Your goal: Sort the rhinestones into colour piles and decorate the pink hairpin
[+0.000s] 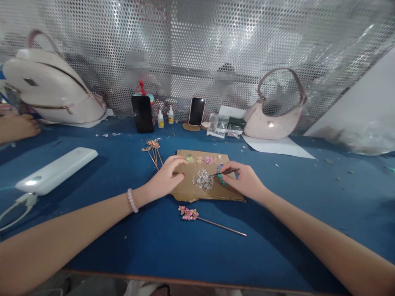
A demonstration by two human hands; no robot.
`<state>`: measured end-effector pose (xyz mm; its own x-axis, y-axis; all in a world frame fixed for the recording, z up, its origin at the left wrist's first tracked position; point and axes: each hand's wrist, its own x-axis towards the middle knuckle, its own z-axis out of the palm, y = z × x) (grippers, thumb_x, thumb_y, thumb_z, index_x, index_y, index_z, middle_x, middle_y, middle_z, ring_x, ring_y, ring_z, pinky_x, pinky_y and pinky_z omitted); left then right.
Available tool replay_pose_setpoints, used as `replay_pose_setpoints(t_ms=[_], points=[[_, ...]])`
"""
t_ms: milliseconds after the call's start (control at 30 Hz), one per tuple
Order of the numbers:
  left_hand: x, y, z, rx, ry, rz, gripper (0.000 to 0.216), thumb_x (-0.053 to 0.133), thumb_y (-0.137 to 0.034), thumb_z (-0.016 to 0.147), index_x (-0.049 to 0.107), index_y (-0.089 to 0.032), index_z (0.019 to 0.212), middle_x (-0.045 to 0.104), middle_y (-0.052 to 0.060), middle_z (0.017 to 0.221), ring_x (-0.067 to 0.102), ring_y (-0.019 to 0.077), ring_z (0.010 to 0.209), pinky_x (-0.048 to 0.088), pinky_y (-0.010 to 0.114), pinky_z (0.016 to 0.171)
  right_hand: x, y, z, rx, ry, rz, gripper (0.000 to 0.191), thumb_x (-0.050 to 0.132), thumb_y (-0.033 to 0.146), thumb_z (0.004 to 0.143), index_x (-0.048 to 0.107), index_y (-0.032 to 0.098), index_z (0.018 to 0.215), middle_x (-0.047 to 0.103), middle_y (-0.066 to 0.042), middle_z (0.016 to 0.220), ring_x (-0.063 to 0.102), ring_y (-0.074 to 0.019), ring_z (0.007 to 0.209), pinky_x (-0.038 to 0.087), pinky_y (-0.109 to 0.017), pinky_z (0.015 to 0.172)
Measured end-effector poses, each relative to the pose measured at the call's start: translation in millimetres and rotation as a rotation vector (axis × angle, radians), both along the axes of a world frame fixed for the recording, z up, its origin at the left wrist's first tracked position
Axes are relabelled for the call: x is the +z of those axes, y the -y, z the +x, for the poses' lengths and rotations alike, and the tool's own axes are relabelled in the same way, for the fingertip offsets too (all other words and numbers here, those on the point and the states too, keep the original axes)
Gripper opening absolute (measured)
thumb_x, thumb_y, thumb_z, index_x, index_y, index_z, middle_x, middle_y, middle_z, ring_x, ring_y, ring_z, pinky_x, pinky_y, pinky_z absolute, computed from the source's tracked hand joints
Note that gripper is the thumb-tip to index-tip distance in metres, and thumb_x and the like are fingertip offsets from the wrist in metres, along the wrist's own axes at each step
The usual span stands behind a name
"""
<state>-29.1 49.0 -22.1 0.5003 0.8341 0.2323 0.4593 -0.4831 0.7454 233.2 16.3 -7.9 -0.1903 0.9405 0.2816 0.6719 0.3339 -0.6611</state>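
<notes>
My right hand pinches dark tweezers, whose tips reach into a pile of silvery rhinestones on a cardboard sheet. My left hand is at the cardboard's left edge, thumb and fingers apart with nothing between them. Small heaps of green stones, gold stones and pink stones lie along the far side, beside a whitish ring-shaped piece. Blue stones show partly behind my right fingers. In front of the cardboard lies a hairpin with pink flowers and a long metal stem.
Gold hairpins lie left of the cardboard. A white power bank with a cable is farther left. Behind stand two phones, small glue bottles, plastic bags, a backpack and a handbag. Another person's hand rests at far left.
</notes>
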Motion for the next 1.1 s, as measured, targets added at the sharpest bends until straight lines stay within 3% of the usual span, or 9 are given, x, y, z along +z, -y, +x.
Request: replay_pose_setpoints(t_ms=[200, 600, 1100], points=[[0.7, 1.2, 0.0, 0.002, -0.008, 0.003, 0.031, 0.043, -0.017, 0.082, 0.050, -0.021, 0.111, 0.039, 0.008, 0.131, 0.040, 0.0252, 0.125, 0.047, 0.040, 0.092, 1.3, 0.3, -1.4, 0.002, -0.021, -0.009, 0.008, 0.056, 0.026, 0.072, 0.060, 0.021, 0.076, 0.068, -0.005, 0.080, 0.065, -0.0192, 0.076, 0.051, -0.039, 0.075], [-2.2, 0.6, -1.2, 0.004, -0.016, 0.004, 0.029, 0.045, -0.021, 0.083, 0.052, -0.023, 0.111, 0.039, 0.006, 0.132, 0.038, 0.0282, 0.126, 0.039, 0.050, 0.102, 1.2, 2.3, -4.9, 0.018, -0.014, -0.018, 0.007, 0.055, 0.025, 0.072, 0.055, 0.022, 0.079, 0.069, -0.004, 0.081, 0.066, -0.0196, 0.077, 0.049, -0.038, 0.074], [-0.6, 0.1, 0.3, 0.008, -0.008, 0.004, 0.029, 0.046, -0.019, 0.080, 0.054, -0.023, 0.108, 0.040, 0.006, 0.130, 0.039, 0.0278, 0.125, 0.040, 0.049, 0.102, 0.7, 1.1, -6.6, -0.030, 0.016, 0.035, 0.006, 0.056, 0.027, 0.073, 0.057, 0.022, 0.077, 0.067, -0.003, 0.077, 0.064, -0.0186, 0.073, 0.049, -0.036, 0.070]])
